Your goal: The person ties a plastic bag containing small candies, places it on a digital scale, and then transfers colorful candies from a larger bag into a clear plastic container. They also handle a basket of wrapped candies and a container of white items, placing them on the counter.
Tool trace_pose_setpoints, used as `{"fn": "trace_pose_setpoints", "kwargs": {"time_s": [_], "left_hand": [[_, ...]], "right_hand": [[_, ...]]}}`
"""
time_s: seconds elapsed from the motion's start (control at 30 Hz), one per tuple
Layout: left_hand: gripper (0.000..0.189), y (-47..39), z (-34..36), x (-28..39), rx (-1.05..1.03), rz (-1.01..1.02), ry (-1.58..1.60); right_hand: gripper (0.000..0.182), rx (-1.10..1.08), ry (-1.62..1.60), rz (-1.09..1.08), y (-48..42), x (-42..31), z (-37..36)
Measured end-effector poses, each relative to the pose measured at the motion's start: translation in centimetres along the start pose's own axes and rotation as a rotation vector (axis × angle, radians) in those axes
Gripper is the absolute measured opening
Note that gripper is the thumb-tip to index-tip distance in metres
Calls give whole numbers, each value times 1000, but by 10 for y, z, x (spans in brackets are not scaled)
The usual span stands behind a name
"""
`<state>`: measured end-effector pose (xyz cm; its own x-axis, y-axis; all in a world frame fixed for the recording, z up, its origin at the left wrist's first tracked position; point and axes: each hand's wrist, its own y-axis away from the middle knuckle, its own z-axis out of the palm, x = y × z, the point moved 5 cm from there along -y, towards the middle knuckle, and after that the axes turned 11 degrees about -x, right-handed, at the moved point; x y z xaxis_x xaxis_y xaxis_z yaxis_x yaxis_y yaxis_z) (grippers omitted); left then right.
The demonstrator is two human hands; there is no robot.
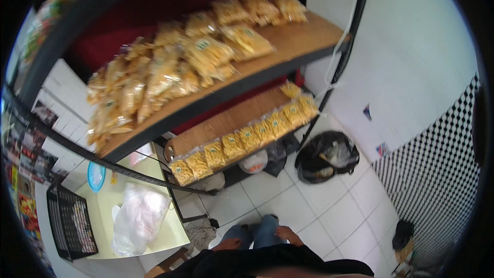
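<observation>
My left hand [230,244] hangs beside my left thigh, and my right hand [286,234] is by my right thigh; both are small in view, and no object shows in either. Clear plastic bags of yellow snacks [208,52] are heaped on the upper wooden shelf [308,33] in front of me. On the lower wooden shelf [227,117], more snack bags [231,144] stand in a row along the front edge, with one bag [290,90] behind them at the right end.
A black bin bag [328,158] sits on the tiled floor right of the rack. At left, a pale table [177,235] bears a white plastic bag [142,216], a blue-rimmed round item [96,176] and a black basket [71,220]. Crumpled cloth [201,233] lies near my legs.
</observation>
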<state>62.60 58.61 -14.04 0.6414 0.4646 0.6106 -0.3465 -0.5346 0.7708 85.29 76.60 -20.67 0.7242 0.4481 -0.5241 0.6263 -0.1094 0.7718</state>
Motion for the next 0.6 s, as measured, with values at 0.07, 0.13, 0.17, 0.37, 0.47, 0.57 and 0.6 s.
{"fn": "trace_pose_setpoints", "kwargs": {"time_s": [0.07, 0.13, 0.17, 0.37, 0.47, 0.57, 0.6], "left_hand": [[40, -9, -23, 12, 66, 189, -26], [41, -17, -47, 38, 178, 355, -146], [41, -12, -58, 56, 286, 400, -231], [35, 45, -135, 131, 575, 283, 183], [35, 70, -157, 162, 693, 377, 312], [36, 110, -155, 156, 802, 283, 325], [37, 120, -152, 154, 824, 276, 337]], "right_hand": [[39, 92, -55, 16, 36, -2, -40], [41, 367, -32, -42, 53, 19, -94], [40, 457, -108, -75, 64, 24, -126], [25, 823, -181, -430, 226, -158, -363], [28, 1007, 91, -610, 338, -275, -439], [26, 1134, 393, -894, 410, -391, -474], [25, 1198, 475, -974, 431, -422, -480]]}}
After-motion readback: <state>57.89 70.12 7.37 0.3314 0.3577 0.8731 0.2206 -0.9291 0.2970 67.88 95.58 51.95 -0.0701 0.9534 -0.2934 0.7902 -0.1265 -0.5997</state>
